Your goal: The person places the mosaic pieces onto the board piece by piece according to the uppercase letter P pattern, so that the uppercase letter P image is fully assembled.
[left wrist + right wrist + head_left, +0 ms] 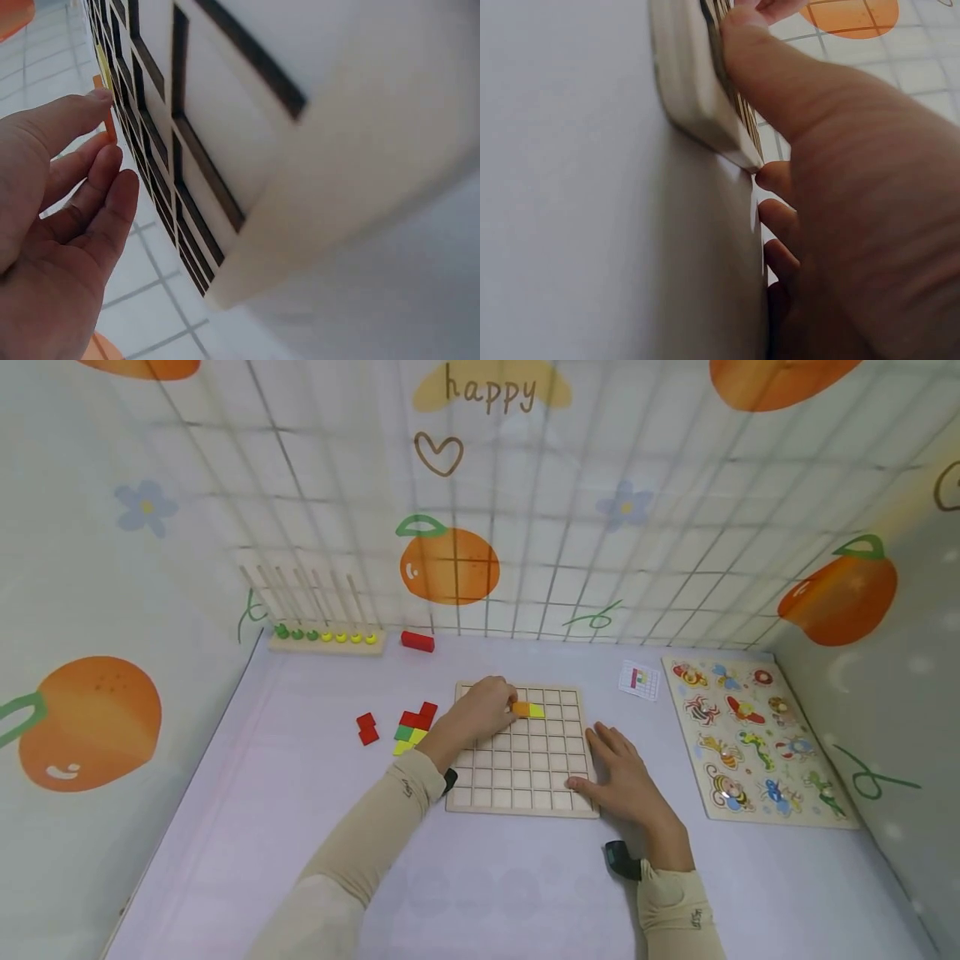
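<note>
A: What did the left hand [483, 708] have?

B: Orange piece [521, 710], pinched between thumb and forefinger; other fingers loosely bent. It was in the far half of the grid board [525, 777], just beside a yellow piece [537, 711]. Couldn't tell whether it sat flat.

A: And the right hand [622, 777]?

B: Spread wide, no grip on anything I could see. Thumb on the board's right part, fingers by its right edge.

A: Failure modes?

B: Top one, my read: release off-cell, orange riding a grid line and sitting crooked. Cause: the left hand covered part of the work. Second: a sideways shove could have bumped the yellow out of line. Third: board slip, if that thumb was only resting there.

A: Anything off-board?

B: Left sleeve [411, 789] was near the loose coloured pieces [406, 732]. A low pull-back could have swept them about.
</note>
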`<state>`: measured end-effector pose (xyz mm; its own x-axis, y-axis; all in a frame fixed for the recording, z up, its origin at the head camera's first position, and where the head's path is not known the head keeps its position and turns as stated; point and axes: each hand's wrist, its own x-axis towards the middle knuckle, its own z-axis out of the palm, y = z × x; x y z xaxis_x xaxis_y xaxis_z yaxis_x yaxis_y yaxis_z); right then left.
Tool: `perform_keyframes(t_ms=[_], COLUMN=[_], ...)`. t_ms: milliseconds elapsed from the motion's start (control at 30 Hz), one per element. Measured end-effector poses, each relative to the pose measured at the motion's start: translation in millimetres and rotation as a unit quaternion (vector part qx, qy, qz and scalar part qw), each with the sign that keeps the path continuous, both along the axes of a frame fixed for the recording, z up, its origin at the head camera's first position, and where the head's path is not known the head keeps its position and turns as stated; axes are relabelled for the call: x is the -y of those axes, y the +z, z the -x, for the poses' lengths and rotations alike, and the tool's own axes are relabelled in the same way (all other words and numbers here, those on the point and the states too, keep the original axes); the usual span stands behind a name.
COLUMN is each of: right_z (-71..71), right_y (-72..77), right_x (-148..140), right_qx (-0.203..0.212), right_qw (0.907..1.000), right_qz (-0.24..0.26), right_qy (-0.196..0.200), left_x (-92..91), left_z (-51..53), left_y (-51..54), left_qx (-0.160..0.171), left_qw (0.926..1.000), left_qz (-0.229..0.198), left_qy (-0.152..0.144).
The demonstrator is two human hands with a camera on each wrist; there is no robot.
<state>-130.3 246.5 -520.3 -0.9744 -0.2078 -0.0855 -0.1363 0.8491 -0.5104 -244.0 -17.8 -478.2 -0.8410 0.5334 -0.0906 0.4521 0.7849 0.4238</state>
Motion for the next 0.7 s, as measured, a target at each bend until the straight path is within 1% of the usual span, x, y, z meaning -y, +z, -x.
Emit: perform_keyframes(t_ms=[133, 267, 500, 700], right_z=[0.0, -0.2, 0.1, 1.3], right_y=[-1.3, -3.5, -5.0, -3.7], right_x=[-0.5, -0.8, -0.6, -1.6], right_qx=[-0.001, -0.001, -0.003, -0.003], right_qw=[1.0000, 1.0000, 1.0000, 1.0000], right_qz=[0.001, 0.005, 0.006, 0.002], right_qy=[0.001, 0.001, 0.001, 0.003], left_x=[2.7, 4.9, 4.2, 0.9], left_z=[1.0, 1.2, 0.9, 0.1], left_y=[-1.8, -2.8, -2.3, 0.9], left_qx=[0.003, 0.013, 0.026, 0.045], left_qw=[0.9999, 0.9997, 0.9995, 0.9984], left_qz=[0.012, 0.017, 0.009, 0.002], left_qy=[0.006, 0.011, 0.013, 0.033])
